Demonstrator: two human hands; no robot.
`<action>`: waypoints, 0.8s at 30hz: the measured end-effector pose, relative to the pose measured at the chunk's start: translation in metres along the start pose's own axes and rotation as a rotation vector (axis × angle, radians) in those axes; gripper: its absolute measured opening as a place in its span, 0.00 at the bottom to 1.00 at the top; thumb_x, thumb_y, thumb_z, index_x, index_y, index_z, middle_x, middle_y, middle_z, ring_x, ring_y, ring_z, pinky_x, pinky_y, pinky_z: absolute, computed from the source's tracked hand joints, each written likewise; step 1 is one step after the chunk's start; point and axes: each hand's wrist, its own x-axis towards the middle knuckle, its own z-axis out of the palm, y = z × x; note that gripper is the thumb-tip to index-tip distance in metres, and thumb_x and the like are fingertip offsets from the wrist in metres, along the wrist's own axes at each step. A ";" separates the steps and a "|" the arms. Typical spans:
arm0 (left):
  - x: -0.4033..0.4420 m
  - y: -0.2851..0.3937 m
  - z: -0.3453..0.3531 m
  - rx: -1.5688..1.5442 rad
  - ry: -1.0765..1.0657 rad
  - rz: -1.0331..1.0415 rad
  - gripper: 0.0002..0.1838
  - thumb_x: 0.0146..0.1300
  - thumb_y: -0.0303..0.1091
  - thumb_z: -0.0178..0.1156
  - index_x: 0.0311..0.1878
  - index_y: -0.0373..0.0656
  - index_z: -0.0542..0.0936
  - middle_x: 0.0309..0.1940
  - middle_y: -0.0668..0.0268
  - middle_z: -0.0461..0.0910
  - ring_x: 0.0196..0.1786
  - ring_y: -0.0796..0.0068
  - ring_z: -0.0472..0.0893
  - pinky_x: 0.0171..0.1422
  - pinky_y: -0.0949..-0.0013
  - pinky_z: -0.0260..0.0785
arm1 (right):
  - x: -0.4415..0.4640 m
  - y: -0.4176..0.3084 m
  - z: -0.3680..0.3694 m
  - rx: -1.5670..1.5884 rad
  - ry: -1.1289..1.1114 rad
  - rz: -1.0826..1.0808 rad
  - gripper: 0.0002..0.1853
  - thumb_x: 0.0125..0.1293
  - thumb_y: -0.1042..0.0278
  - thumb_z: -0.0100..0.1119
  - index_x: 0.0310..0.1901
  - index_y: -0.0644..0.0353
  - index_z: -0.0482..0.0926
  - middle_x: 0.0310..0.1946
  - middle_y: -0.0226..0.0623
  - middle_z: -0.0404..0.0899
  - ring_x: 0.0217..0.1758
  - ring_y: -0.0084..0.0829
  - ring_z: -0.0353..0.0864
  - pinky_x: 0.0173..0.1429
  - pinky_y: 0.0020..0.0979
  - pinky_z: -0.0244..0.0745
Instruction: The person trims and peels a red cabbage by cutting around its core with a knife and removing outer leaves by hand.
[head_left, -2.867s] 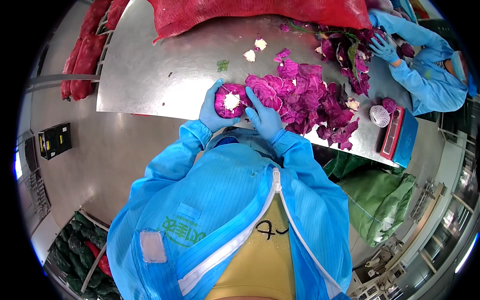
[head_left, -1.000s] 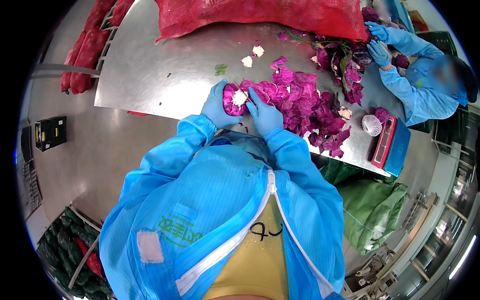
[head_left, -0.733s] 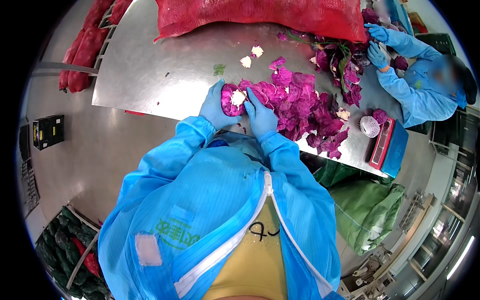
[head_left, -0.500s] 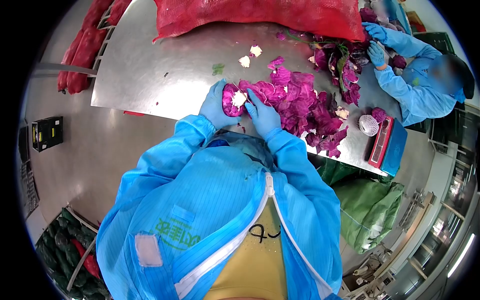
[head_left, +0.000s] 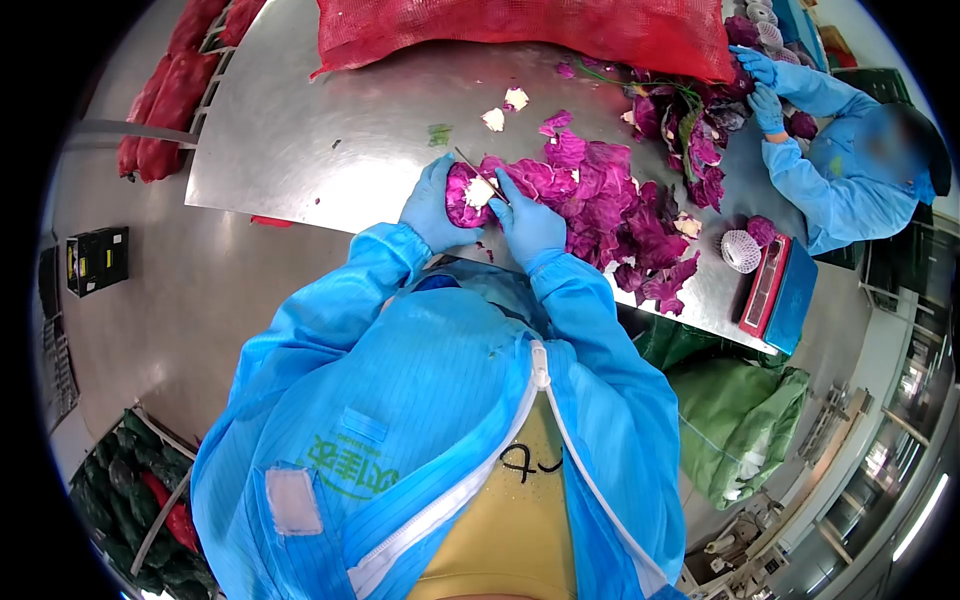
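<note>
My left hand (head_left: 430,208), in a blue glove, is wrapped round the left side of a red cabbage (head_left: 459,205). The cabbage's pale cut stem end faces up and to the right. In my right hand (head_left: 532,225), also gloved, is a thin knife (head_left: 480,174). Its narrow blade slants up and left across the cabbage, over the pale stem end. The knife's handle is hidden in my fingers. Loose purple cabbage leaves (head_left: 598,205) lie in a heap just right of my right hand. Two white stem pieces (head_left: 493,119) rest on the metal table (head_left: 270,140) beyond the cabbage.
A full red mesh sack (head_left: 520,35) lies along the table's far side. To the right are a net-wrapped ball (head_left: 740,251), a red and blue scale-like box (head_left: 778,295) and a co-worker (head_left: 850,165) with gloved hands at more cabbages. A green sack (head_left: 740,420) stands below the table edge.
The knife blade now shows above the cabbage, where it was not distinguishable before. My right hand has turned slightly; my left keeps its hold. The co-worker's hands have shifted a little right.
</note>
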 end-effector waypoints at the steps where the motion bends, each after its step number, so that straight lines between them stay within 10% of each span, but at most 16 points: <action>1: -0.001 -0.001 0.000 0.005 -0.004 -0.003 0.62 0.28 0.47 0.75 0.68 0.33 0.53 0.62 0.43 0.59 0.64 0.47 0.65 0.70 0.59 0.61 | 0.000 0.004 0.002 0.009 0.071 -0.045 0.26 0.68 0.40 0.43 0.64 0.37 0.67 0.27 0.43 0.81 0.28 0.45 0.82 0.28 0.46 0.74; 12: -0.009 -0.007 0.005 0.024 0.081 0.113 0.60 0.29 0.43 0.75 0.68 0.37 0.55 0.60 0.46 0.63 0.62 0.49 0.67 0.68 0.59 0.63 | 0.012 0.015 0.002 0.400 0.122 0.068 0.26 0.68 0.38 0.43 0.55 0.47 0.76 0.38 0.49 0.81 0.43 0.51 0.81 0.45 0.45 0.76; 24: -0.022 -0.023 0.000 -0.065 -0.003 0.292 0.60 0.30 0.38 0.76 0.71 0.46 0.55 0.67 0.49 0.56 0.70 0.49 0.60 0.72 0.60 0.59 | 0.050 0.008 0.025 0.605 0.276 0.101 0.19 0.56 0.48 0.63 0.44 0.53 0.80 0.30 0.43 0.82 0.36 0.45 0.83 0.39 0.41 0.76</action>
